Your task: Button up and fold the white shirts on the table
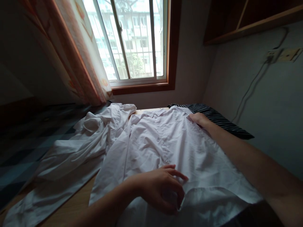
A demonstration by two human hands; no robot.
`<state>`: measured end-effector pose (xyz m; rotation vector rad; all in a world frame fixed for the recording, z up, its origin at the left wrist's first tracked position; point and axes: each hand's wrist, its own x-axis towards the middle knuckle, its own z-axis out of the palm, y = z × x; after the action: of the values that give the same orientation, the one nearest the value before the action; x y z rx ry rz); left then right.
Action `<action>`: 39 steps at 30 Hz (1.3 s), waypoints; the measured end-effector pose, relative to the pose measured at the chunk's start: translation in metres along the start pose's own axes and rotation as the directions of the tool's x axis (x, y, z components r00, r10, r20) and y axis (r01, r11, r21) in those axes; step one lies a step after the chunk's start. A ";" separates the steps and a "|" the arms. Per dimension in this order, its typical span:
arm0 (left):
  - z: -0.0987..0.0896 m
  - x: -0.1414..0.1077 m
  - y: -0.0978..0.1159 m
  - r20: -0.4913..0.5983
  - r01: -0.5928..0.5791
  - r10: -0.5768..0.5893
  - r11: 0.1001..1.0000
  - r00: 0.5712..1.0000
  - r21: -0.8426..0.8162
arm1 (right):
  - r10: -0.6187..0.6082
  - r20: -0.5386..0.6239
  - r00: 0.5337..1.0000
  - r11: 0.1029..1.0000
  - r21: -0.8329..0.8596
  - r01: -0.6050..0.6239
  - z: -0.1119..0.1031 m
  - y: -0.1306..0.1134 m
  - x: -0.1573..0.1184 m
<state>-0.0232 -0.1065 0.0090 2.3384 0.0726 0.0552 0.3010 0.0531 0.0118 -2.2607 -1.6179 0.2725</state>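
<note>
Lying front up beneath both hands, the white shirt (pixel 175 145) is of thin, smooth cloth, soft with shallow creases; small pale buttons (pixel 167 161) run down its middle, and its hem makes a slow curve to the right of the left hand. From where I stand, the left hand (pixel 163 189) is over the lower part of the shirt, thumb and forefinger curled together on a sliver of its cloth, the other fingers loosely bent and spread. The right hand (pixel 199 119) is farther up, at the shoulder of the same shirt, partly curled at the edge of the cloth; its fingertips are too hidden for me to tell how firmly it has hold. The collar (pixel 155 113) sits off to the left of that hand, flat and pointed.

Beyond the right hand, a black cloth (pixel 217 118) with fine white stripes tapers to a dark corner near the forearm. To the left of the left hand, a white garment (pixel 80 148) lies in rumpled heaps and long folds, just beside the shirt. Between these two, smooth pale-brown wood shows on the table (pixel 73 201). Farther left is checked fabric (pixel 21 160) in dark and grey-blue squares.
</note>
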 end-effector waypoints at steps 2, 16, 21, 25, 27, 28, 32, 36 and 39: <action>0.000 0.001 0.004 0.033 0.001 0.001 0.998 0.999 -0.058 | 0.029 -0.032 0.999 0.999 0.046 -0.027 0.000 -0.001 0.001; -0.030 -0.021 -0.050 -0.756 0.610 -0.229 0.746 0.613 0.269 | -0.040 -0.059 0.997 0.976 -0.215 0.027 -0.029 -0.031 -0.025; -0.030 -0.020 -0.050 -0.739 0.719 -0.287 0.593 0.609 0.362 | -0.368 -0.054 0.928 0.883 -0.333 0.330 -0.031 -0.081 -0.077; -0.050 -0.029 -0.024 -0.818 0.882 -0.337 0.251 0.466 0.399 | -0.571 0.164 0.804 0.771 -0.228 0.594 -0.002 -0.109 -0.113; -0.065 -0.040 -0.016 -0.859 0.940 -0.398 0.027 0.321 0.339 | -0.621 0.210 0.755 0.743 -0.150 0.652 0.020 -0.113 -0.124; -0.072 -0.047 -0.015 -0.860 0.952 -0.444 -0.046 0.251 0.301 | -0.641 0.208 0.739 0.734 -0.117 0.669 0.031 -0.113 -0.128; -0.091 -0.069 -0.021 -0.774 0.963 -0.628 -0.155 0.077 0.222 | -0.641 0.151 0.752 0.758 -0.031 0.652 0.071 -0.104 -0.132; -0.090 -0.073 -0.029 -0.734 0.955 -0.673 -0.154 0.087 0.254 | -0.628 0.080 0.774 0.777 0.007 0.629 0.093 -0.094 -0.128; -0.087 -0.069 -0.032 -0.701 0.959 -0.708 -0.132 0.086 0.251 | -0.639 0.047 0.768 0.769 0.026 0.639 0.100 -0.090 -0.126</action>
<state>-0.0987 -0.0269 0.0454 2.3516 2.3051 -0.3204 0.1449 -0.0228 -0.0514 -1.5572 -2.2878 0.1542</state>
